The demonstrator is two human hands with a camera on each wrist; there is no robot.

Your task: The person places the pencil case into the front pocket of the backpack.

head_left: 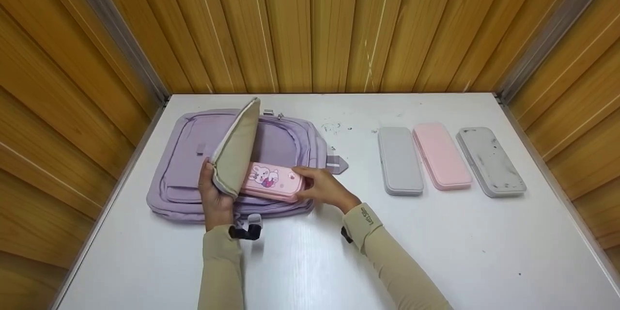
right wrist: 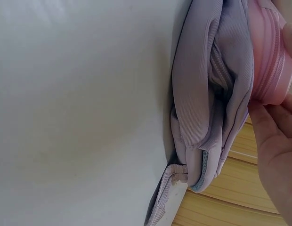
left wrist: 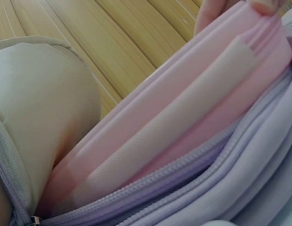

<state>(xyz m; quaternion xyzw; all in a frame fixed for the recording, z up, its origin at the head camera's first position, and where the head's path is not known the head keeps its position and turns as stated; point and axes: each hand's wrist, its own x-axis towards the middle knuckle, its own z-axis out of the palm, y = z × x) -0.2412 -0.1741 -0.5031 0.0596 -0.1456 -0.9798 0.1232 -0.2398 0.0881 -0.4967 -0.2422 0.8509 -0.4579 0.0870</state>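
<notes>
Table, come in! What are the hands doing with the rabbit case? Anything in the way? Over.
Left hand holds flap up. Right hand grips rabbit case, one end behind flap, at open bag. No obstruction visible; other cases lie apart.

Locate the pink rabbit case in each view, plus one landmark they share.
Head: case left of and below centre, in the right hand.
Left wrist: case running diagonally, lower left to upper right.
Right wrist: case at the upper right edge.
Shared landmark: the lilac backpack.
</notes>
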